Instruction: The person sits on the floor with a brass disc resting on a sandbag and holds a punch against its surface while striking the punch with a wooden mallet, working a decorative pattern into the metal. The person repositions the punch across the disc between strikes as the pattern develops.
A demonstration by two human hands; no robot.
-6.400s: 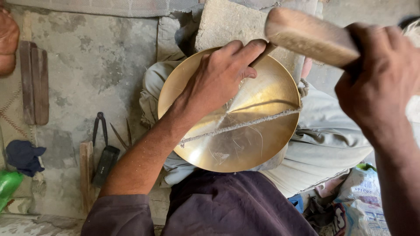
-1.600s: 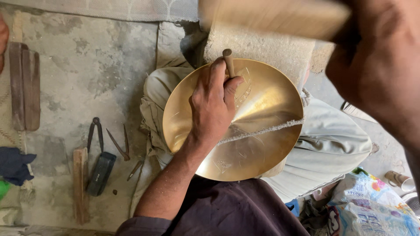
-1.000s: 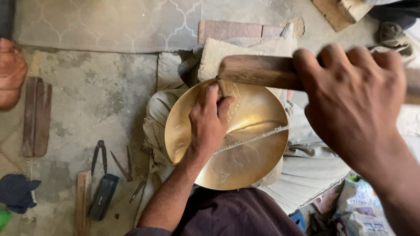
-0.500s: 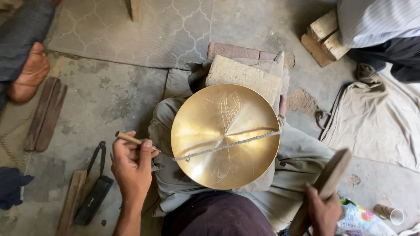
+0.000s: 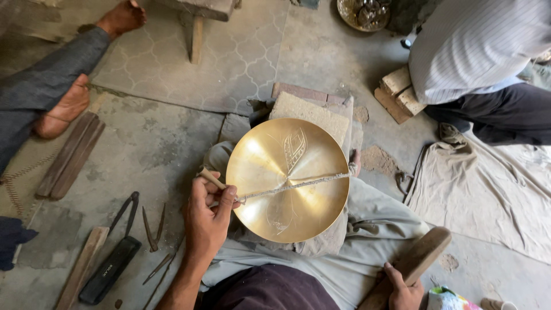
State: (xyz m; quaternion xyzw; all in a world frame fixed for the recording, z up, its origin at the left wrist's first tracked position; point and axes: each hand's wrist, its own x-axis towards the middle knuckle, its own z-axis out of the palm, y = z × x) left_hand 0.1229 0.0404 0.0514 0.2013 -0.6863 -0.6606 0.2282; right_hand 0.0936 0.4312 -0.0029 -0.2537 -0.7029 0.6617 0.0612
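**Shiny brass dish on the lap, a tool in each hand**

A round, shiny, gold-coloured brass dish [image 5: 288,179] rests on the person's lap, on top of a pale stone block [image 5: 310,112] and grey cloth. Thin leaf shapes are scratched into the metal. A twisted string or wire [image 5: 293,185] runs across the middle of the dish from its left edge to its right edge.

The left hand [image 5: 208,221] sits just beside the left edge of the dish. Its fingers are curled tight around a thin wooden-handled stick tool [image 5: 211,178].

The right hand [image 5: 404,290] is low, near the bottom edge of the view. Its fingers are wrapped around a thick brown wooden mallet [image 5: 414,263] that lies against the grey trouser leg.

On the concrete floor to the left lie black pliers [image 5: 123,211], small metal spikes [image 5: 150,232], a flat black block [image 5: 110,270] and wooden strips [image 5: 70,156]. Other people sit near the top corners.
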